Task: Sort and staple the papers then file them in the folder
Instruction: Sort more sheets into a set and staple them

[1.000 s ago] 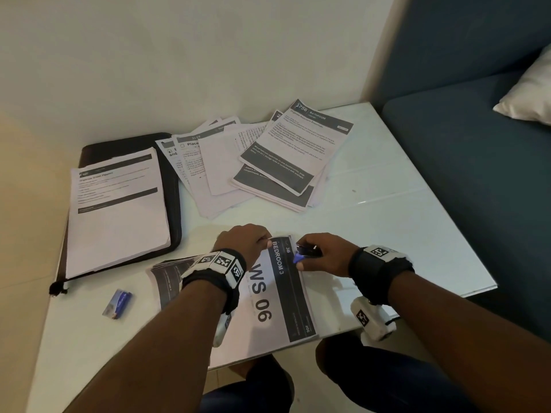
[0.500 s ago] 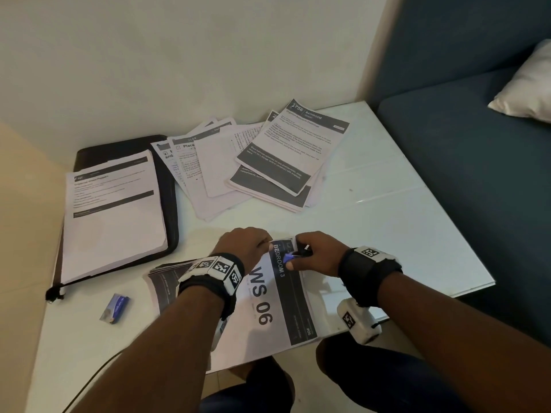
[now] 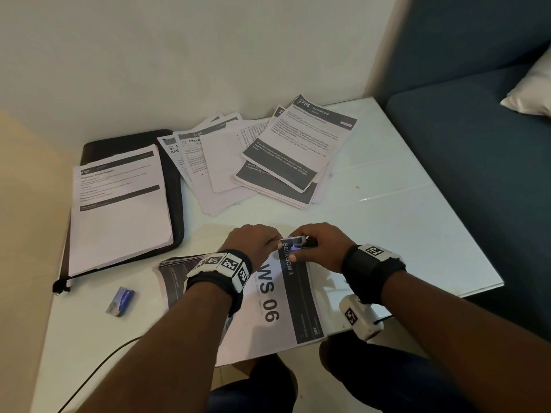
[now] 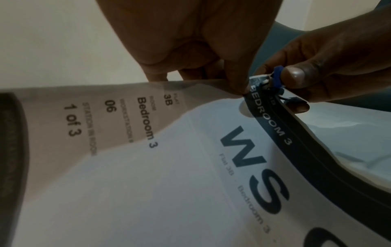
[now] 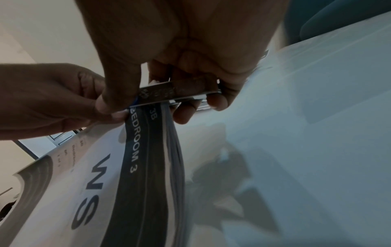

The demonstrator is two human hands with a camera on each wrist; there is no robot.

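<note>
A stack of papers [image 3: 268, 305] headed "BEDROOM 3 / WS 06" lies at the table's near edge, its far corner lifted. My left hand [image 3: 253, 242] pinches that lifted top edge of the papers [image 4: 148, 167]. My right hand [image 3: 322, 245] grips a small blue and metal stapler [image 3: 301, 244] clamped over the corner of the papers [image 5: 148, 167]. The stapler [image 5: 180, 91] shows its metal arm between thumb and fingers, and the stapler [image 4: 277, 78] shows its blue end by the thumb. A black folder [image 3: 176, 186] lies at the left with a printed sheet [image 3: 119, 210] on it.
Loose printed sheets [image 3: 268, 156] are fanned out at the back of the white table [image 3: 402, 222]. A small blue staple box [image 3: 120, 301] lies near the left front. A blue sofa [image 3: 477, 144] with a white cushion [image 3: 533, 87] borders the right edge. A dark cable [image 3: 98, 371] runs off the front.
My right hand with the stapler has moved left onto the corner of the papers, closing up against the left hand. The papers' corner is now inside the stapler.
</note>
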